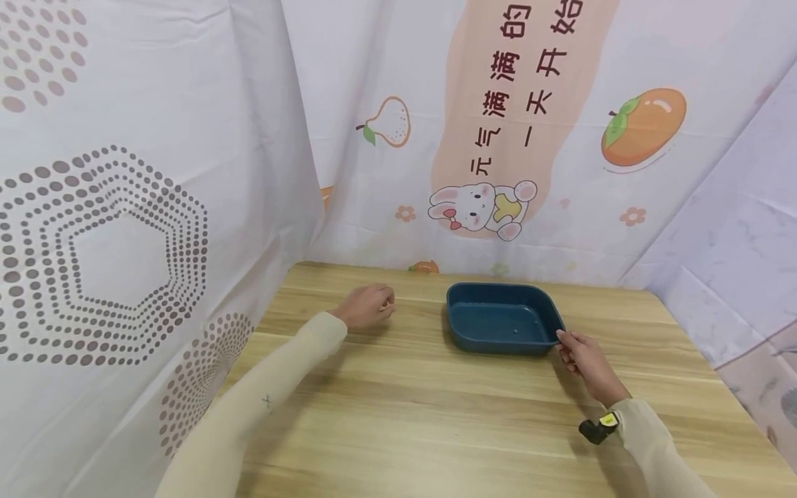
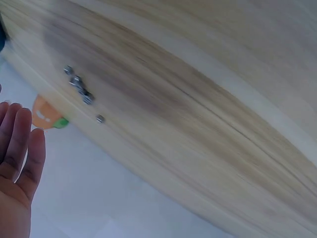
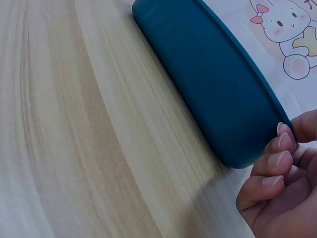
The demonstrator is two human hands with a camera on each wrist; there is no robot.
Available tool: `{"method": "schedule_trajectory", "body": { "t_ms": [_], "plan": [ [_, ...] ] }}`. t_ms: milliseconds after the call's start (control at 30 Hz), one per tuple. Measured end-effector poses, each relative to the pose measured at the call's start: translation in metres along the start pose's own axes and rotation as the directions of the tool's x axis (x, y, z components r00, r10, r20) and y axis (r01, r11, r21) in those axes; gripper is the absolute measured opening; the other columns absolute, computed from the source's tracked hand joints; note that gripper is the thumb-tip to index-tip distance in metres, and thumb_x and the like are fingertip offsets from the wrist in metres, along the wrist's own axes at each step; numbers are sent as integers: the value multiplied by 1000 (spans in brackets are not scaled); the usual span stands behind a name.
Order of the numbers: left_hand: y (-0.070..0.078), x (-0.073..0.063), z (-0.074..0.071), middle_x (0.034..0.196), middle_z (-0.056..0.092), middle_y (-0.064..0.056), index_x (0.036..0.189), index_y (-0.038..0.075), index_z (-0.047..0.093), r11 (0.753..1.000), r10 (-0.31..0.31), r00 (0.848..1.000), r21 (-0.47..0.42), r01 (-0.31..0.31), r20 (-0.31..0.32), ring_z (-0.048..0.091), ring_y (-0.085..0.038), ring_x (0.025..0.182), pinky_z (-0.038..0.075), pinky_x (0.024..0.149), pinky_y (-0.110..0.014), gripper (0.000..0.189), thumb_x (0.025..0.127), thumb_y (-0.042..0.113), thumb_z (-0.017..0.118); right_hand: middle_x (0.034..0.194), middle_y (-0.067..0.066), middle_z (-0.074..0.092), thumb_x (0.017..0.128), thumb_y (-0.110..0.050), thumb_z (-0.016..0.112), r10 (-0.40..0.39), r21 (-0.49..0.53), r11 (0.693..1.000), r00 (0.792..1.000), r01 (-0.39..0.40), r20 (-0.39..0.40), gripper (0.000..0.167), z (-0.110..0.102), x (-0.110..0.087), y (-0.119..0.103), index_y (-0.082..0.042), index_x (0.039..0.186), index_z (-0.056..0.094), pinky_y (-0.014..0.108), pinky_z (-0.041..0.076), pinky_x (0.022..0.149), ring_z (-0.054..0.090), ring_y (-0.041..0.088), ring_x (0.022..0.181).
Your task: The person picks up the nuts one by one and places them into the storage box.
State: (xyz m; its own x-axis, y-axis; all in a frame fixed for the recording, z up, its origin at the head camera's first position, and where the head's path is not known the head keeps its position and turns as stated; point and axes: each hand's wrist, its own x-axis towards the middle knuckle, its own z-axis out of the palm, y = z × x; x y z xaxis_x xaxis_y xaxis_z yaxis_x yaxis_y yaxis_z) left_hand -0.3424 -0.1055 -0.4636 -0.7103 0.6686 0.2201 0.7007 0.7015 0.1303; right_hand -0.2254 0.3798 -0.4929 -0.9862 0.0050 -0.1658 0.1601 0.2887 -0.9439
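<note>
A dark teal rectangular tub [image 1: 504,346] with rounded corners stands on the table toward the back. My right hand [image 1: 588,363] pinches its rim at the near right corner, thumb and forefinger on the edge, as the right wrist view shows closely. One tiny speck [image 1: 515,330] lies on the tub's floor. Left of the tub, my left hand [image 1: 366,306] is over the back of the table, fingers loosely bent and holding nothing. Several small metal nuts [image 2: 80,85] lie on the wood near it in the left wrist view, with a single nut [image 2: 100,119] slightly apart.
The wood-grain table [image 1: 398,415] ends at a printed curtain [image 1: 386,228] behind. Another dotted curtain [image 1: 268,173] hangs along the left side. A black device with a yellow label [image 1: 599,429] sits at my right wrist.
</note>
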Motion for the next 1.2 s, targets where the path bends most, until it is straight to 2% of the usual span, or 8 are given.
{"method": "schedule_trajectory", "body": {
  "t_ms": [267,400,500,833,1200],
  "plan": [
    [-21,-14,-1,96,66,-3,102,8,69,996,-85,996,29,85,7,63,-15,82,55,69,-31,14,100,22,67,70,-4,47,111,-39,43,-2,9,1000,1000,2,-5,43,0,-1,-2,-4,93,58,25,36,50,41,9,55],
    [-32,-21,0,97,67,-4,102,6,69,994,-102,995,27,102,-11,65,-17,85,56,72,-32,15,99,20,67,70,-4,47,111,-39,44,-1,16,1000,1000,1,-6,43,0,0,-2,-4,92,58,25,36,50,41,8,55],
    [-37,-27,-1,100,67,-6,105,4,69,994,-108,994,35,108,0,65,-18,88,56,76,-32,17,100,21,66,70,-4,47,111,-39,43,1,14,1000,1000,-1,-5,42,0,0,-1,-5,92,58,25,36,50,41,8,55],
    [-41,-36,-2,106,69,-11,109,-1,69,990,-135,990,31,134,33,66,-25,96,57,83,-37,18,102,14,62,70,-3,47,111,-40,44,-7,7,1000,1000,7,-15,44,0,0,0,-3,92,58,25,36,50,40,9,55],
    [-45,-33,3,108,68,-13,112,-1,68,985,-171,984,19,170,50,66,-28,98,57,83,-40,19,102,14,63,70,-3,46,111,-38,43,1,6,1000,1000,-1,-12,42,0,1,-1,-4,92,58,25,36,50,40,9,55]
  ]
}}
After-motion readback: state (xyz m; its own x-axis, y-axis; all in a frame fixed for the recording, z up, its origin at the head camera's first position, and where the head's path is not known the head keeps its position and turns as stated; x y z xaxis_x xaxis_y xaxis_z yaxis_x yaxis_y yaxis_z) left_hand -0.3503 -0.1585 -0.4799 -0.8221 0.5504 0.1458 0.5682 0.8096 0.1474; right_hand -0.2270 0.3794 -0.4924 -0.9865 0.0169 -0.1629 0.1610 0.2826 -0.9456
